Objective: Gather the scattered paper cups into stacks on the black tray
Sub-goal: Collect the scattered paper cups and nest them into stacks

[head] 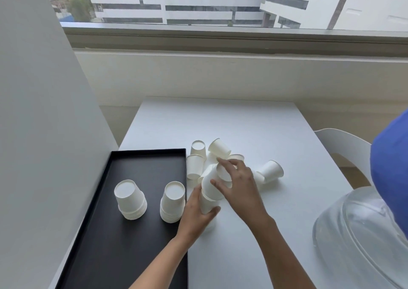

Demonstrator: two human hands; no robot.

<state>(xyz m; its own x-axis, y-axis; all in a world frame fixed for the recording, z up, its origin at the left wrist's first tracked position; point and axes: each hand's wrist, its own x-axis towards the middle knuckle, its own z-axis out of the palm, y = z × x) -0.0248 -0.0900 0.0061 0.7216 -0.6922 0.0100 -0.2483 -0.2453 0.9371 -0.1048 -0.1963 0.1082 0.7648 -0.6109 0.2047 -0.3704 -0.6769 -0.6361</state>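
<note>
Left hand (195,214) fingers wrapped round cup stack (209,191), right hand (239,186) fingers clamped on top cup (223,171), forearms angled inward.

Window (220,1): I see it far beyond the hands, full width, daylight coming in, white buildings outside.
Sill wall (220,74): cream, below the window.
Left wall (33,112): pale grey, left of the hands.
Bench (242,123): white, under the hands.
Chair (344,143): white, right of the hands, beside the bench.
</note>
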